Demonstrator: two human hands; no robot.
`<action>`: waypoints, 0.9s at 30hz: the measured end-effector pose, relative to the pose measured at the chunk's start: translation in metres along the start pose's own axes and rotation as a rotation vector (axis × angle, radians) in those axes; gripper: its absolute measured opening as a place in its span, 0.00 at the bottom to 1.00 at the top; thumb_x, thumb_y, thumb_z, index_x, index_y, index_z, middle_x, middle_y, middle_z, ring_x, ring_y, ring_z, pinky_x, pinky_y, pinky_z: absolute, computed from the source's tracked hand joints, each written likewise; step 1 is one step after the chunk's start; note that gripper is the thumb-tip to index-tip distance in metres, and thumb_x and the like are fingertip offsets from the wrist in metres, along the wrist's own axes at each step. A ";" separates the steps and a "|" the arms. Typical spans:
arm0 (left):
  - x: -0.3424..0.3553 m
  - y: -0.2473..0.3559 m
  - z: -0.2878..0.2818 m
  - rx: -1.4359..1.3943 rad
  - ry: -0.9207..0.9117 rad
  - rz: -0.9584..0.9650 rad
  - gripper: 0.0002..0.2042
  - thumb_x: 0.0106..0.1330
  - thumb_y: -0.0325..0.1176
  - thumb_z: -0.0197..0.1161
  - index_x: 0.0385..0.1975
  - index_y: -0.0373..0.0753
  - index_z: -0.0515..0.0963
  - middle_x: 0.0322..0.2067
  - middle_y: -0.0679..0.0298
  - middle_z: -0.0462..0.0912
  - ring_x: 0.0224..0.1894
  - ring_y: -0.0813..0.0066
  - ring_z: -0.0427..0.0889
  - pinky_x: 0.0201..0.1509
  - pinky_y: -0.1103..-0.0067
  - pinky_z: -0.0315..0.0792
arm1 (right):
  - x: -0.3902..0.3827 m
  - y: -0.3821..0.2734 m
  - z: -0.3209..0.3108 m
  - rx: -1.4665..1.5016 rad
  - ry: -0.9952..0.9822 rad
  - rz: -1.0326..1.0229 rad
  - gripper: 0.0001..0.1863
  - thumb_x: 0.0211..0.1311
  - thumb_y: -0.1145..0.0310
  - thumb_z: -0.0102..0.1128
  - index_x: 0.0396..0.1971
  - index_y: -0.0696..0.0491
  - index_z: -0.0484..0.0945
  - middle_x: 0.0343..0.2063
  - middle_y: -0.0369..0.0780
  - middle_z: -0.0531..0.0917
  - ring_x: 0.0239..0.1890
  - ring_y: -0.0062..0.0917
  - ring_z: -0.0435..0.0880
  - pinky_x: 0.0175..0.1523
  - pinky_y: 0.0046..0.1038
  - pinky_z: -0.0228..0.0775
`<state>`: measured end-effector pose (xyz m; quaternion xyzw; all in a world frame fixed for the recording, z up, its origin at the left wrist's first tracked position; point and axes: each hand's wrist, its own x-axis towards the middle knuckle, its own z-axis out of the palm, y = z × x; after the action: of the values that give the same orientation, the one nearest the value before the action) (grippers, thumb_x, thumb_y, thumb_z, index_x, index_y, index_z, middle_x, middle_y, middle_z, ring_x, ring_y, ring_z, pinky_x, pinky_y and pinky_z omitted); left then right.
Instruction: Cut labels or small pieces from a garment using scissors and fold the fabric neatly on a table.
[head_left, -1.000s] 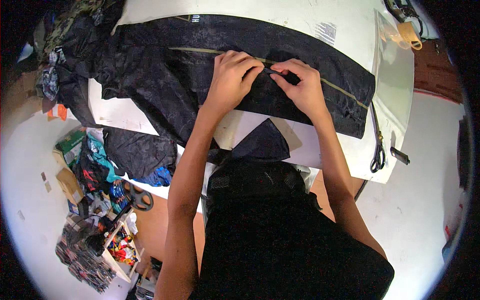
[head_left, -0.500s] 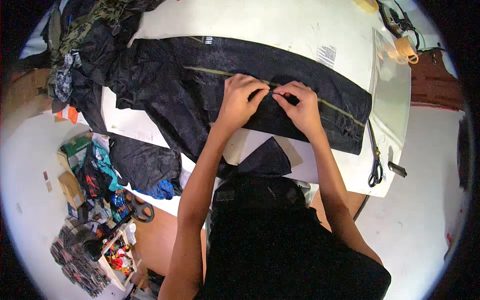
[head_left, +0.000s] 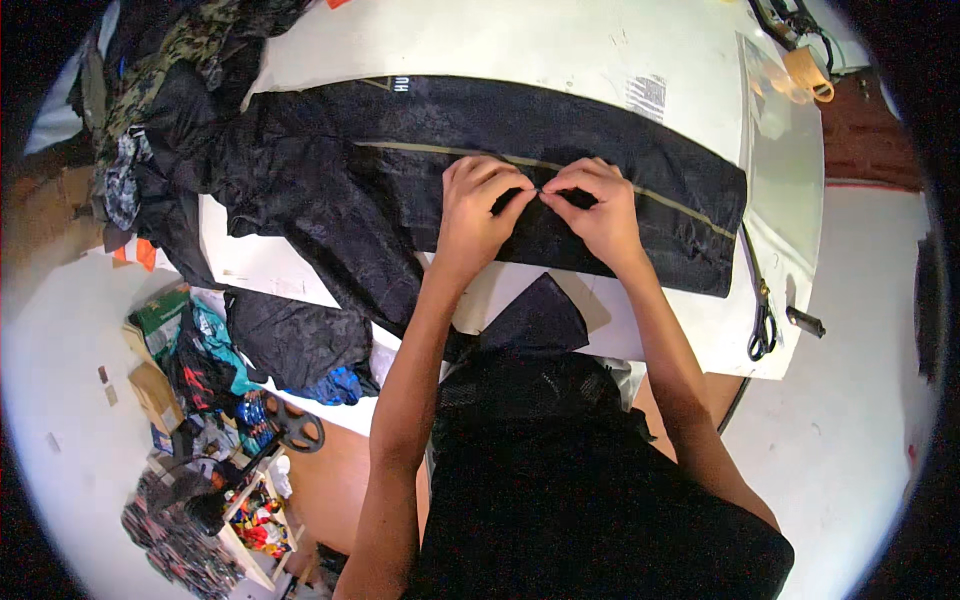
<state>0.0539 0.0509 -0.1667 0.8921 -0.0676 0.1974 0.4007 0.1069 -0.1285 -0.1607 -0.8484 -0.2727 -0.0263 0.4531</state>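
Note:
Spread across the white table (head_left: 470, 45) lies a black garment, its long leg-like panel (head_left: 560, 112) crossed by a thin gold stripe (head_left: 430, 149). Over the middle of this panel, just on the near side of the stripe, my left hand (head_left: 478, 215) is closed in a pinch. My right hand (head_left: 607, 215) pinches too, thumb against forefinger, and the two sets of fingertips almost meet. Whatever they hold is too small to make out. A pointed flap of black cloth (head_left: 535, 318) rests at the table's near edge, between my forearms.
Black-handled scissors (head_left: 763, 325) and a small dark object (head_left: 806, 321) lie at the right edge. Farther back is a tan tape roll (head_left: 808, 75). Heaped dark and camouflage cloth (head_left: 190, 130) covers the far left. Lower left are a black handwheel (head_left: 300, 422) and a wooden crate (head_left: 245, 540).
The view has shifted slightly, so the table and garment sit a little differently. Both hands keep their pinch, and the fingertips now show a bit nearer to me relative to the gold stripe.

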 end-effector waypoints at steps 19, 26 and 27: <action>-0.001 -0.004 0.000 0.020 0.065 0.010 0.06 0.51 0.25 0.69 0.29 0.41 0.82 0.36 0.65 0.84 0.43 0.63 0.80 0.53 0.69 0.69 | 0.000 0.000 0.000 -0.025 0.024 -0.076 0.08 0.45 0.75 0.72 0.27 0.52 0.83 0.30 0.36 0.85 0.36 0.27 0.83 0.45 0.28 0.67; -0.002 -0.005 0.000 0.004 0.075 0.002 0.06 0.51 0.24 0.69 0.29 0.40 0.81 0.36 0.64 0.84 0.44 0.63 0.80 0.53 0.70 0.70 | 0.000 0.002 0.004 -0.028 0.046 -0.092 0.08 0.45 0.73 0.70 0.27 0.51 0.82 0.30 0.35 0.83 0.36 0.30 0.81 0.43 0.30 0.66; -0.002 -0.004 0.000 0.004 0.075 0.007 0.06 0.51 0.24 0.69 0.29 0.40 0.81 0.36 0.64 0.84 0.44 0.63 0.80 0.52 0.70 0.70 | -0.001 0.002 0.004 -0.034 0.041 -0.088 0.08 0.44 0.73 0.70 0.27 0.51 0.82 0.30 0.35 0.83 0.36 0.30 0.81 0.44 0.30 0.66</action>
<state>0.0529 0.0534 -0.1705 0.8848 -0.0551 0.2321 0.4003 0.1063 -0.1269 -0.1645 -0.8425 -0.2997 -0.0684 0.4425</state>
